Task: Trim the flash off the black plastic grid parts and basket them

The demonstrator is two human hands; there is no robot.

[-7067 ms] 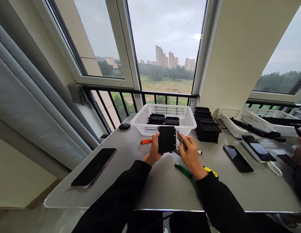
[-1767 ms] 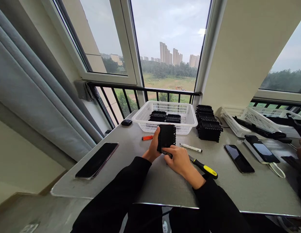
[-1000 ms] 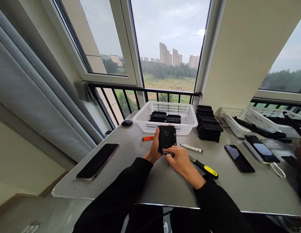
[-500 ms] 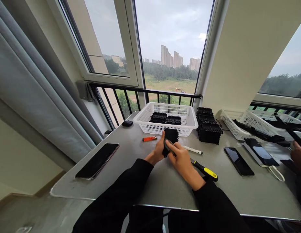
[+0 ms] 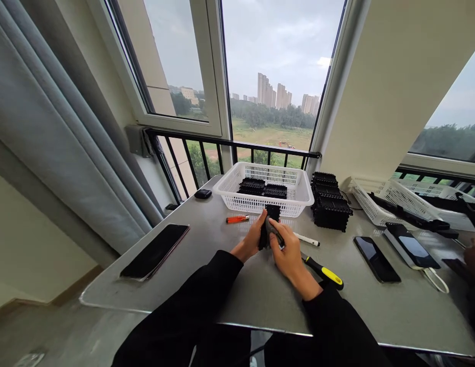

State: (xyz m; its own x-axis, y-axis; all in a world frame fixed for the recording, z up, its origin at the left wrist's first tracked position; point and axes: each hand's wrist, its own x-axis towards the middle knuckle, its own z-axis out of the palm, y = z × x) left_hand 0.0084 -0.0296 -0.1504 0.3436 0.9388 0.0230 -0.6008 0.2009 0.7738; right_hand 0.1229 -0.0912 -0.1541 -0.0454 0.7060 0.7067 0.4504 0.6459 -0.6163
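My left hand [image 5: 252, 238] is closed around a black plastic piece with toothed edges [image 5: 273, 211], held upright above the table in front of the white basket. Against the face of that piece, my right hand [image 5: 290, 253] presses a small dark-grey rounded pad [image 5: 274, 232], gripped between thumb and fingers. The fingers cover much of both items, so the pad's exact kind is unclear. Beside my right wrist lies a tool with a black-and-yellow handle [image 5: 329, 274], its metal end partly hidden. A white pen [image 5: 308, 239] lies just beyond my right hand.
A white basket [image 5: 260, 205] holds several black pieces; more are stacked [image 5: 331, 214] to its right. An orange lighter-like object [image 5: 237, 219] and a large phone [image 5: 155, 252] lie left. Right are a phone [image 5: 377, 259], a power bank [image 5: 405, 250] and another person's hand [image 5: 473, 255].
The black piece has turned in my left hand and shows a narrower side. My right hand has shifted slightly right with the grey pad, which shows more. The view has moved a little.
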